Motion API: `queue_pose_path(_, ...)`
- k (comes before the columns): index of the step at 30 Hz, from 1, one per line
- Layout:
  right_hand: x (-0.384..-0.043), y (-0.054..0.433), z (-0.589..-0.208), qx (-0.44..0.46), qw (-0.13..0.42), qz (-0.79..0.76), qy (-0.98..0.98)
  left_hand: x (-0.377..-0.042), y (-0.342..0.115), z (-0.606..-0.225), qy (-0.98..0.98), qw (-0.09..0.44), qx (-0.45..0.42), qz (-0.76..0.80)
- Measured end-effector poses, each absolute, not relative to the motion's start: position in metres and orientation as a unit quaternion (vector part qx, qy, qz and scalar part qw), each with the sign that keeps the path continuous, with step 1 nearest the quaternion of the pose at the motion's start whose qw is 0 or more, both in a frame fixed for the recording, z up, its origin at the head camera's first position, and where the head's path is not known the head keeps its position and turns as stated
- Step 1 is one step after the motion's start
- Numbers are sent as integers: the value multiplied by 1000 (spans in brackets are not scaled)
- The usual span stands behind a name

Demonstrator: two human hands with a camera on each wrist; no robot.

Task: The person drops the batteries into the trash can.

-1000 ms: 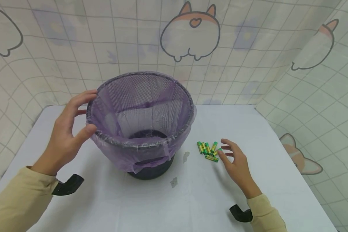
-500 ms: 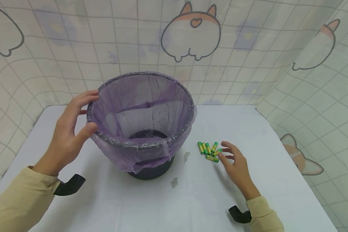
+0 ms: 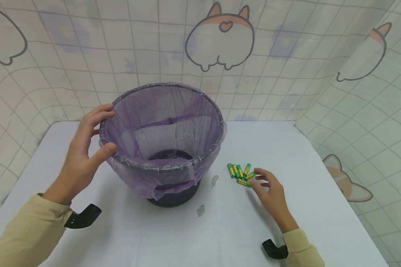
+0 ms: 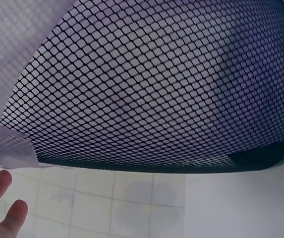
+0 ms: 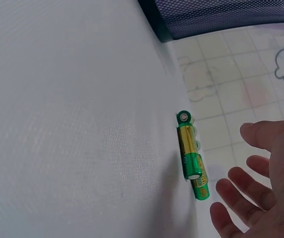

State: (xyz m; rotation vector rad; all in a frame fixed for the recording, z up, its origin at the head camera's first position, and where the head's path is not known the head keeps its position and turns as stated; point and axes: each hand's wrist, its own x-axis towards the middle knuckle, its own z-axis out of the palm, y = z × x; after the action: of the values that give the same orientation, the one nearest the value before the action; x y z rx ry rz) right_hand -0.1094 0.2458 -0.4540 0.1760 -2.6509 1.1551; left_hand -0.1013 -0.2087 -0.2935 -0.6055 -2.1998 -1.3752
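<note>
A mesh wastebasket (image 3: 171, 193), lined with a thin purple bag (image 3: 167, 126), stands left of centre on the table. My left hand (image 3: 81, 159) is spread at the left of its rim, the thumb and fingertips overlapping the rim in the head view. In the left wrist view two fingertips (image 4: 17, 213) show just beyond the bag's edge. To the right of the basket lie several green and gold batteries (image 3: 240, 171) in a loose cluster. My right hand (image 3: 270, 193) hovers at their right side, thumb tip close to the nearest ones, fingers loosely bent and holding nothing.
The white table (image 3: 173, 237) has two small grey patches (image 3: 200, 210) near the basket's base. A grid-patterned curtain (image 3: 280, 66) with cartoon animals surrounds the back and sides. A black wrist mount (image 3: 83, 217) juts from the left sleeve, another (image 3: 274, 249) from the right.
My right hand has shifted slightly toward the front and left, its thumb now lower beside the front battery. The left thumb has moved a little inward over the rim. The batteries have stayed put.
</note>
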Motion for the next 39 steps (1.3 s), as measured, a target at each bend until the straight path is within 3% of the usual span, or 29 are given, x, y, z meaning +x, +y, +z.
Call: queue_pose_path(39,-111,241,-472,2,87,334,-939,-100,-210,-294,-797,190,-213,-533)
